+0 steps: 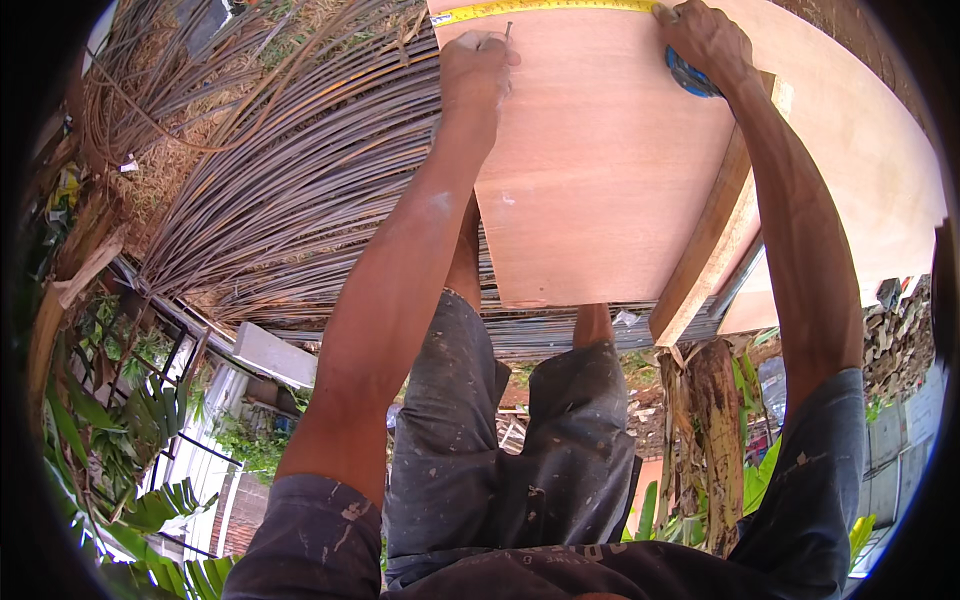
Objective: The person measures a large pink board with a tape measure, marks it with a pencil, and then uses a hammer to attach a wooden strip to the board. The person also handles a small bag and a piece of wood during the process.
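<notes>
A reddish plywood sheet [600, 180] lies in front of me, resting on a wooden beam [715, 245]. A yellow tape measure blade [545, 9] is stretched along its far edge. My left hand [478, 62] is closed on a thin pencil or nail [507, 30], its tip at the tape near the sheet's far left corner. My right hand [705, 40] presses the tape down at the sheet's far right and holds the blue tape measure case [690, 78].
A large pile of steel reinforcing bars [290, 190] spreads under and left of the sheet. A second pale plywood panel [860, 150] lies to the right. Below, green plants [130, 470] and a banana trunk [705, 430] stand far down.
</notes>
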Action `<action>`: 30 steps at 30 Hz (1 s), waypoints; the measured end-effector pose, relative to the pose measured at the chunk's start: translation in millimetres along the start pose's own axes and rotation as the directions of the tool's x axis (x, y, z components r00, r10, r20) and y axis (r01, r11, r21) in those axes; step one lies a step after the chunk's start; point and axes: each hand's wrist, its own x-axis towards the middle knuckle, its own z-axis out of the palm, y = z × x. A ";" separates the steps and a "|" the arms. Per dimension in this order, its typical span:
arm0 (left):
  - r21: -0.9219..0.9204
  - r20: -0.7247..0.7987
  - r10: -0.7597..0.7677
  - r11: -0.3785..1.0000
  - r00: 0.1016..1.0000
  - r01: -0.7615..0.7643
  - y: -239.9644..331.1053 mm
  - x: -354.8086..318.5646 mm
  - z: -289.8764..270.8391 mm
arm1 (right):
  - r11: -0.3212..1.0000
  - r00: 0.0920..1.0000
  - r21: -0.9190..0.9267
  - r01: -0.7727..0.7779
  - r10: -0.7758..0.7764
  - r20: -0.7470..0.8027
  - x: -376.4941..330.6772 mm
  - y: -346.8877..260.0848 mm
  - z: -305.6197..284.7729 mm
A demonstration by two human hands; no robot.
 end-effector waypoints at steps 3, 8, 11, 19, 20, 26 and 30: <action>0.504 0.011 0.226 0.840 0.974 -0.201 -2.4 3.6 1.8 | 0.993 0.994 0.089 -0.072 0.064 0.088 1.7 -9.2 -16.8; 0.717 0.166 0.285 0.623 0.944 -0.314 1.9 8.0 2.4 | 0.996 1.000 0.084 -0.003 0.001 0.029 -0.1 -4.5 -11.3; 0.804 0.263 0.317 0.451 0.911 -0.389 4.5 8.9 4.7 | 0.994 0.989 -0.030 0.105 -0.108 -0.102 -3.5 3.8 8.3; 0.832 0.296 0.548 0.254 0.782 -0.493 6.3 -20.0 -7.0 | 0.995 0.987 -0.002 0.104 -0.104 -0.120 -4.6 3.6 7.6; 0.839 0.284 0.508 0.279 0.813 -0.467 5.7 -22.8 -10.1 | 0.997 0.991 0.026 0.078 -0.075 -0.108 -4.1 3.5 7.7; 0.849 0.173 0.436 0.389 0.883 -0.358 -2.2 -31.1 -25.0 | 0.994 0.997 0.105 -0.007 0.015 -0.072 -1.6 -1.5 -1.0; 0.851 0.160 0.417 0.402 0.895 -0.339 3.0 -36.9 -25.0 | 0.984 0.977 -0.117 0.137 -0.154 -0.147 -7.5 2.1 9.5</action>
